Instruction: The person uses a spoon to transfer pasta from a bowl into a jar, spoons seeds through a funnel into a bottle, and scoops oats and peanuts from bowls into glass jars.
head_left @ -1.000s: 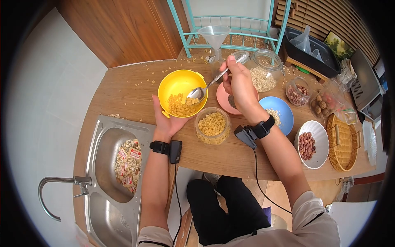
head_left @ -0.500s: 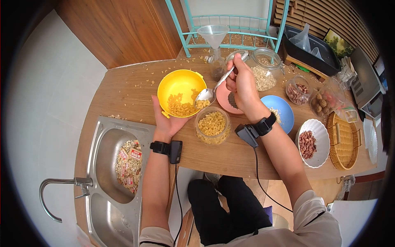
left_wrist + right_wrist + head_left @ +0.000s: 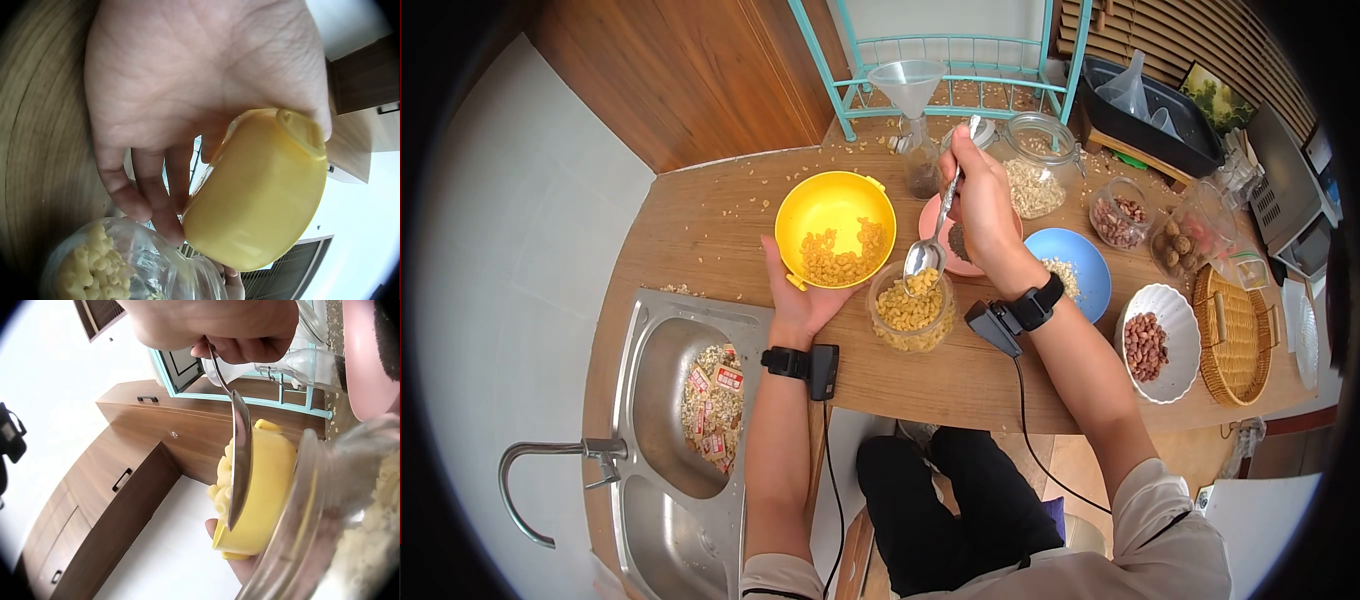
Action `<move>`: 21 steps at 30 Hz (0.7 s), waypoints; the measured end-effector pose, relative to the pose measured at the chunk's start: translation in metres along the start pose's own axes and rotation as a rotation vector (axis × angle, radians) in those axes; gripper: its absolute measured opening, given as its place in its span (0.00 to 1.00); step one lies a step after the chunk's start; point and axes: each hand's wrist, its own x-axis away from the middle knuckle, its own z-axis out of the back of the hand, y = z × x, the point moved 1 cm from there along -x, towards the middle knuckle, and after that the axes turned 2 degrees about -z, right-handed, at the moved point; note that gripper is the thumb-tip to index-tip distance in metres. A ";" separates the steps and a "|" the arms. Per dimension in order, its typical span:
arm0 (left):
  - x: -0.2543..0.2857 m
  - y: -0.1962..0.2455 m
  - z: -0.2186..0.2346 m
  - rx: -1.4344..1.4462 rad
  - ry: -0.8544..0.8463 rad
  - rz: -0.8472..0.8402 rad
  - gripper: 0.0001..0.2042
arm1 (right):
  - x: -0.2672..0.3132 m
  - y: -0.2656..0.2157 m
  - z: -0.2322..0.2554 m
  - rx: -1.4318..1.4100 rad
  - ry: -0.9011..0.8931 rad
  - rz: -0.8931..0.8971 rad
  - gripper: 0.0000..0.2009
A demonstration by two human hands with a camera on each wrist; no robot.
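Observation:
My left hand (image 3: 797,296) cups a yellow bowl (image 3: 835,229) of macaroni from below and tilts it; in the left wrist view the palm (image 3: 187,87) wraps the yellow bowl (image 3: 262,187). My right hand (image 3: 978,200) pinches the handle of a metal spoon (image 3: 930,245), whose scoop hangs over the mouth of a clear glass jar (image 3: 912,306) filled with macaroni. From the right wrist camera the spoon (image 3: 239,456) is edge-on in front of the yellow bowl (image 3: 262,487), with the jar (image 3: 325,537) at the lower right.
A pink dish (image 3: 960,245), blue bowl (image 3: 1080,270), white bowl of peanuts (image 3: 1158,345), several glass jars (image 3: 1035,170), a funnel (image 3: 908,85) and a wicker tray (image 3: 1235,345) crowd the wooden counter. A steel sink (image 3: 690,400) with scraps lies left. Crumbs litter the counter.
The right hand has carried the spoon from inside the yellow bowl rightward and down to over the jar's mouth. The left hand keeps holding the bowl.

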 end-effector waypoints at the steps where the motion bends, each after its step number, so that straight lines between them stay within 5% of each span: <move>1: 0.000 0.000 0.000 -0.003 0.005 -0.002 0.50 | 0.001 -0.001 -0.001 0.055 0.005 0.030 0.26; 11: 0.001 0.001 -0.002 -0.018 0.006 0.004 0.51 | 0.010 0.000 -0.008 0.163 -0.040 0.377 0.26; 21: -0.001 0.000 0.005 -0.024 -0.032 -0.004 0.51 | 0.014 -0.004 -0.010 -0.051 -0.006 0.287 0.23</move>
